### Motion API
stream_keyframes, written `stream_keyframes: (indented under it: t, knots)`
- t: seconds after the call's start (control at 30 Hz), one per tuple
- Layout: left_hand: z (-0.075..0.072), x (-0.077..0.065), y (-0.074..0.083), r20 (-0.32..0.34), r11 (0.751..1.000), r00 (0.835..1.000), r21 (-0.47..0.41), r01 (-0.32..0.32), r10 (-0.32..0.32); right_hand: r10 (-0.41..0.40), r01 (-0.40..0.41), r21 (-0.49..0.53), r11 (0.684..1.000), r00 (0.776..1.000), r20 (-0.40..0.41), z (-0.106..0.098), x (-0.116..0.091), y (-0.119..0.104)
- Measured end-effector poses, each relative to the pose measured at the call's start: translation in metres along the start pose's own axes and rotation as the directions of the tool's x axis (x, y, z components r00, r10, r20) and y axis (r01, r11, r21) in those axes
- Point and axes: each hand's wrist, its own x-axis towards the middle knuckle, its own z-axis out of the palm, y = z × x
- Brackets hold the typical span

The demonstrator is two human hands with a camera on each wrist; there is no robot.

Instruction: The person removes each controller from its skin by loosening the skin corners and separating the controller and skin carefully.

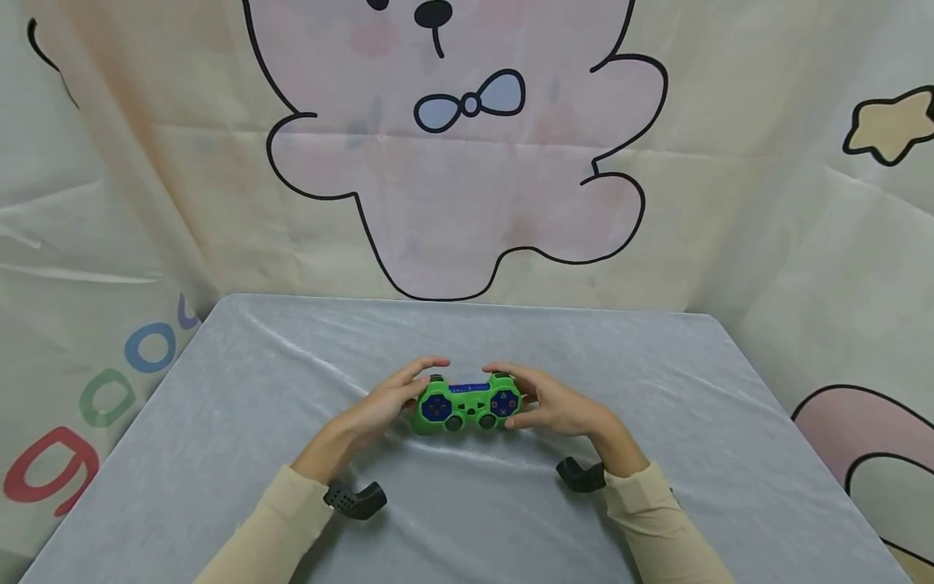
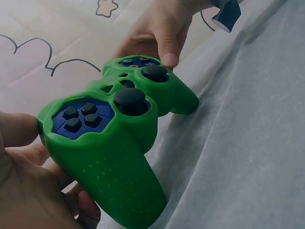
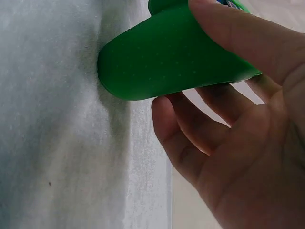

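Observation:
Between both hands is a green game controller [image 1: 469,410] with blue button panels and two dark thumbsticks, its buttons towards the head camera. My left hand [image 1: 375,412] grips its left end, the thumb at the upper edge. In the left wrist view, fingers curl behind the controller [image 2: 109,171], partly hidden by it. My right hand [image 1: 560,403] pinches the other end, with the thumb on the front and the forefinger reaching over the top. The right wrist view shows its other fingers curled under the green handle [image 3: 157,59], which reaches down close over the cloth.
A pale grey-blue velvety cloth [image 1: 452,519] with soft folds covers the table. Printed curtains [image 1: 700,97] hang behind it and along both sides. Each wrist bears a black device, the left one [image 1: 356,500] and the right one [image 1: 581,475], just past the cream sleeves.

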Motion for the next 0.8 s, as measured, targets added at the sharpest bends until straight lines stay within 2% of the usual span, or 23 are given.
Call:
stream_keyframes:
  t: [0.27, 0.43, 0.67, 0.8]
  knots:
    - [0.001, -0.0012, 0.0007, 0.031, 0.997, 0.999, -0.082, -0.005, 0.008, 0.012, -0.012, -0.049, 0.999, 1.0, 0.002, 0.0013, -0.0025, -0.0032]
    - [0.0001, 0.0004, -0.0002, 0.051, 0.996, 0.998, -0.09, -0.023, 0.027, 0.013, -0.013, -0.08, 0.997, 1.0, -0.011, 0.0029, -0.0029, -0.0059]
    - [-0.0001, 0.0022, 0.0017, 0.048, 0.997, 0.999, -0.075, 0.016, -0.013, 0.006, -0.01, -0.134, 0.991, 1.0, -0.027, 0.0039, -0.0013, -0.007]
    - [0.0016, 0.0029, -0.0006, 0.067, 0.998, 0.998, -0.064, 0.028, -0.023, 0.008, -0.012, -0.138, 0.99, 1.0, -0.03, 0.0045, -0.0013, -0.0065]
